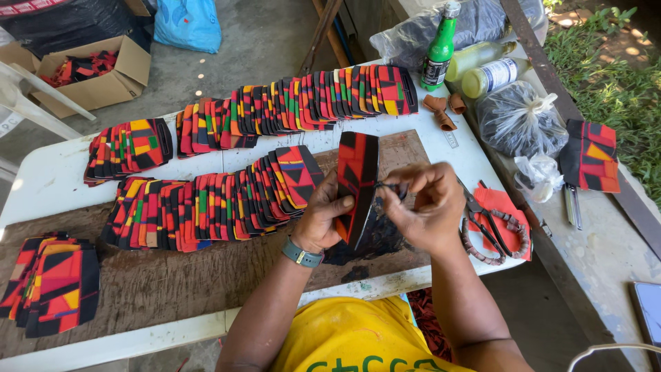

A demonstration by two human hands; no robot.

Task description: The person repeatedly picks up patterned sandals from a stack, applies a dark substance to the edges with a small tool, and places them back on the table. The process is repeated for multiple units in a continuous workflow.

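My left hand [322, 215] grips a folded piece of red, black and orange patterned fabric [358, 180], held upright on edge over a wooden board [172, 282]. My right hand [425, 203] pinches something small and dark at the piece's right edge; what it is stays hidden by the fingers. A grey watch sits on my left wrist. Just right of my right hand lie scissors [482, 217] with cord-wrapped handles on a red cloth.
Long rows of similar patterned pieces [296, 103] lie across the white table [48, 172], with another stack [55, 282] at the left. Bottles [439, 52], plastic bags [518, 120] and a cardboard box [96, 72] stand at the back.
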